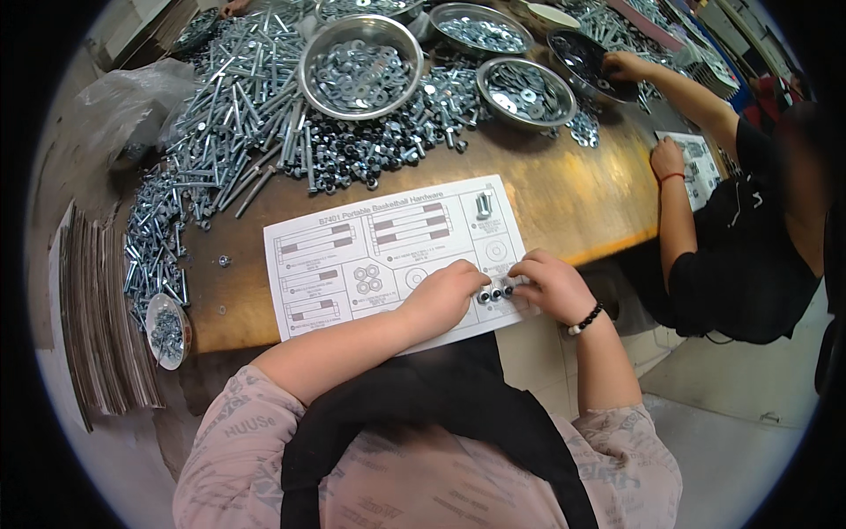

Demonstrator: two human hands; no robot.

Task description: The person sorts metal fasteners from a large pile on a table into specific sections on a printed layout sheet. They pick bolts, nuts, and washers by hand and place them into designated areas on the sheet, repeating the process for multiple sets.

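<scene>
A white printed hardware sheet (335,207) lies at the table's front edge, with outlined boxes of bolt, nut and washer drawings. On its right side a short row of lock nuts (496,294) with black inner rings sits between my hands. My left hand (443,295) rests on the sheet, fingers curled, fingertips at the row's left end. From the other side, my right hand (553,287) has its thumb and fingers closed at the right-end nut. A few silver bolts (483,205) stand on the sheet's upper right box.
Loose long bolts (238,106) and a heap of nuts (352,154) cover the far left. Metal bowls of washers (361,75) and flat washers (527,91) stand behind. A small dish (167,333) sits at the left edge. At right, a co-worker (758,229) reaches into a dark bowl (586,66).
</scene>
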